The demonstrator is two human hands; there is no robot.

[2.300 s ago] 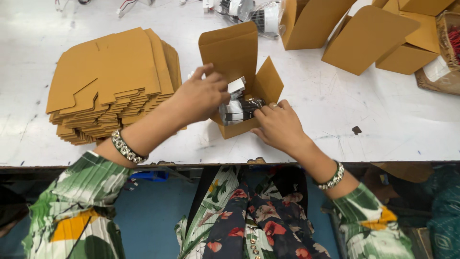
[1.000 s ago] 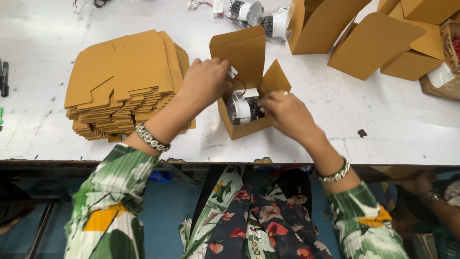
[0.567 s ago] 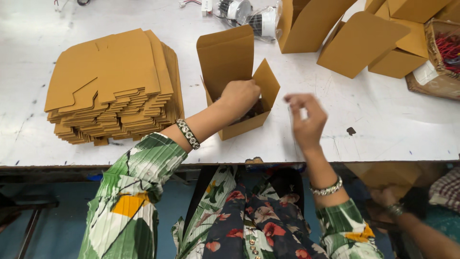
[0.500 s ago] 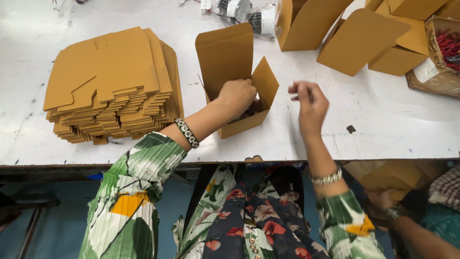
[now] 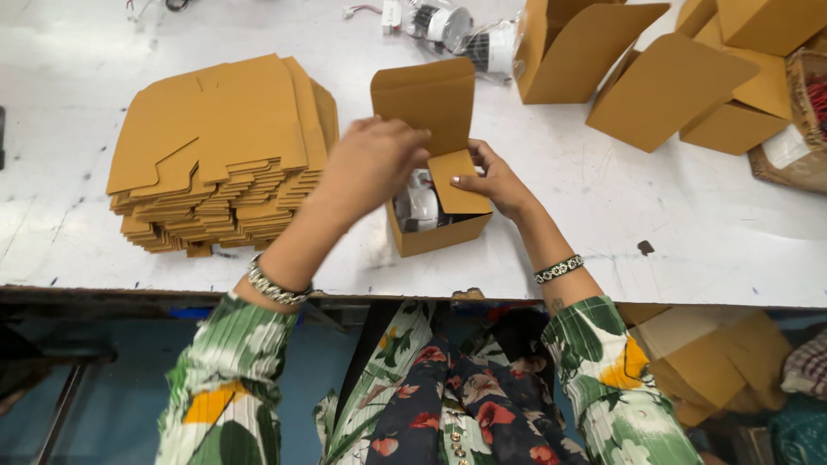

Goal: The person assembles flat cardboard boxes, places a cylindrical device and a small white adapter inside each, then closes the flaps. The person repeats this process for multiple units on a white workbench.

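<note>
A small brown cardboard box (image 5: 435,234) stands on the white table near its front edge, with its tall lid flap upright. Inside lies a white and silver part in clear wrap (image 5: 419,205). My left hand (image 5: 372,165) rests over the box's left side, fingers curled against the left edge and the lid flap. My right hand (image 5: 495,182) holds the right side flap (image 5: 457,182) and folds it down over the opening.
A thick stack of flat brown box blanks (image 5: 220,146) lies to the left. Several folded boxes (image 5: 663,77) stand at the back right. Wrapped silver parts (image 5: 469,39) lie at the back. A basket (image 5: 788,146) sits at the far right edge.
My right hand came back from the right to the box and took hold of the side flap, bending it inward. My left hand shifted up to the box's left edge.
</note>
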